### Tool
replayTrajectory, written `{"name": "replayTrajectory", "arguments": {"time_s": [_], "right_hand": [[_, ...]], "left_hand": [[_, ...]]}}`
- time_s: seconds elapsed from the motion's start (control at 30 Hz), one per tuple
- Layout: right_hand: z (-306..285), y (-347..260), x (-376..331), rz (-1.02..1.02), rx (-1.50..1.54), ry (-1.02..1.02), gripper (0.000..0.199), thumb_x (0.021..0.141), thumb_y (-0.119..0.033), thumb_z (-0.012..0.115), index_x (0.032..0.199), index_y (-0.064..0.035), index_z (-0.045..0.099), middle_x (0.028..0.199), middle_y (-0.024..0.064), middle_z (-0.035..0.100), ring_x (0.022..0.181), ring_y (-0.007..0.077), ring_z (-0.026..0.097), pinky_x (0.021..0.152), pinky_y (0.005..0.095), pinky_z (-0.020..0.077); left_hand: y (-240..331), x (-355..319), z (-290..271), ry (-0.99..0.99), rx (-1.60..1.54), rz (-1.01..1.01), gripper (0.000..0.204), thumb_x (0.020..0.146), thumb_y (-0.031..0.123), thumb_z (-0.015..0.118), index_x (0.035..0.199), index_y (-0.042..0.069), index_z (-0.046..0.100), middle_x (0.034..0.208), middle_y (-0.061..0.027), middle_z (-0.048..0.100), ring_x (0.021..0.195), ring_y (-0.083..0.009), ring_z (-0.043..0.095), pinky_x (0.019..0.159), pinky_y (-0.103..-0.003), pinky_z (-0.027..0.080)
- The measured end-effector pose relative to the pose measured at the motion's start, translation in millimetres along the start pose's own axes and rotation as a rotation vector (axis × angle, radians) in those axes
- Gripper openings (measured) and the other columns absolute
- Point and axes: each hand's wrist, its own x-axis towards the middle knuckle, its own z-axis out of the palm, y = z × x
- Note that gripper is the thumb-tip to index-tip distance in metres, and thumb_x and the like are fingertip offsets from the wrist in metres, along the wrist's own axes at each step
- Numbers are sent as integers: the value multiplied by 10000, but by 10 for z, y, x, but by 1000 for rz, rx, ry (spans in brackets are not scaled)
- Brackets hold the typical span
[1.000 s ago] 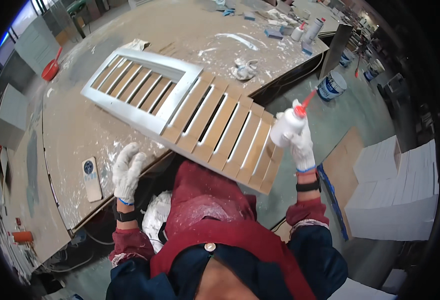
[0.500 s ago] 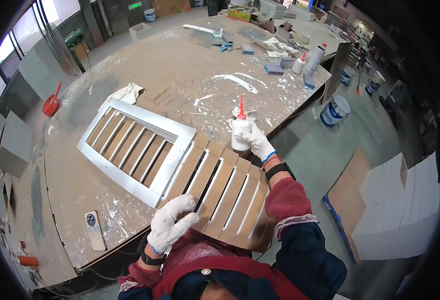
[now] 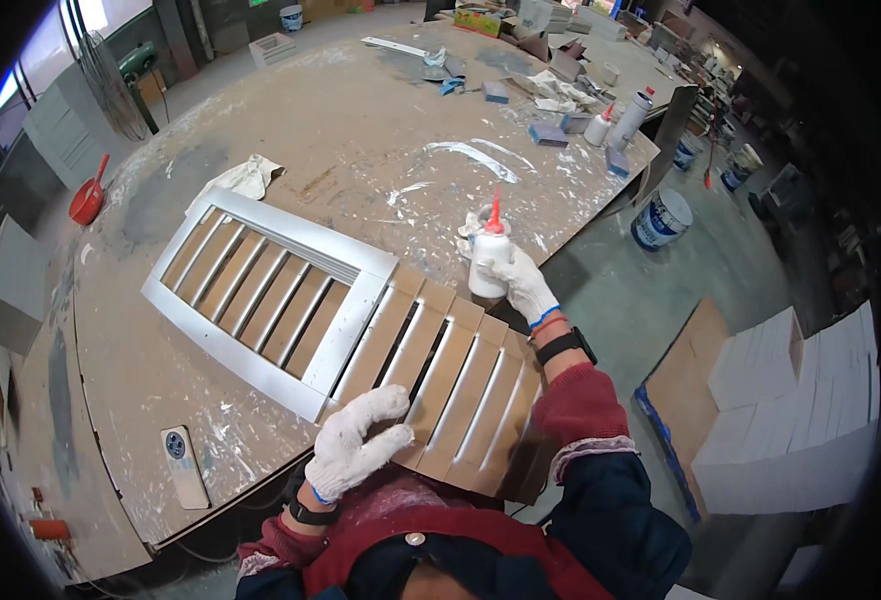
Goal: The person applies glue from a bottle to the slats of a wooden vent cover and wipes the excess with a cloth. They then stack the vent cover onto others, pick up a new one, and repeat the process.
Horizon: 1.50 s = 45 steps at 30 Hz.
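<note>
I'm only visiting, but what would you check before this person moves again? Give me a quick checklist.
1. Right hand grips the white bottle: ok.
2. Bottle's red nozzle points up: ok.
3. Nozzle tip open for flow: cannot tell.
4. Louvred panel wholly on the table: not ok, its near end overhangs the edge.
5. Left hand pressing on the panel: cannot tell.
6. Phone apart from the panel: ok.

Broad brown tabletop [image 3: 290, 120], smeared with white and grey. Past its far left side, pale bright windows [image 3: 38, 45] in dark frames, above a grey wall [image 3: 132, 38], and a dark pillar [image 3: 178, 40]. Beyond its far edge, grey floor [image 3: 232, 38]; to its right, smooth grey-green floor [image 3: 610, 290], fading into shadow farther off.
</note>
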Motion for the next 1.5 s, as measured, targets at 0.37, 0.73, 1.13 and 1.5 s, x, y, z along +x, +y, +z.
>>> {"name": "replayTrajectory", "arguments": {"time_s": [0.37, 0.73, 1.13, 1.5], "right_hand": [[1111, -759, -1745, -1, 59, -430, 1043, 536, -251, 933, 1394, 1, 397, 1269, 108, 566, 1188, 210, 531, 1033, 359, 409], [1635, -198, -2776, 183, 179, -479, 778, 565, -234, 928, 1215, 18, 586, 1226, 123, 616, 1187, 205, 543, 1056, 354, 385], [1447, 22, -3212, 84, 230, -186, 1097, 539, -247, 913, 1436, 14, 338, 1176, 94, 595, 1108, 193, 562, 988, 327, 424], [1694, 19, -3439, 143, -137, -84, 999, 611, -214, 898, 1435, -18, 368, 1318, 83, 535, 1220, 185, 505, 1041, 327, 390]], "left_hand": [[-106, 265, 281, -57, -644, 10, 923, 799, 238, 733, 1507, 36, 177, 1506, -135, 280, 1377, -284, 336, 1109, -423, 322], [-156, -142, 574, -400, -891, 13, 1009, 678, 339, 863, 1421, -28, 288, 1423, -215, 417, 1253, -343, 504, 1035, -437, 455], [-195, -457, 147, -103, -803, 147, 824, 870, 511, 627, 1452, 21, 314, 1341, -145, 519, 1159, -247, 577, 923, -347, 513], [303, -745, 376, -395, -420, 271, 742, 825, 250, 682, 1440, -13, 362, 1480, -178, 353, 1338, -260, 390, 1090, -378, 324]]}}
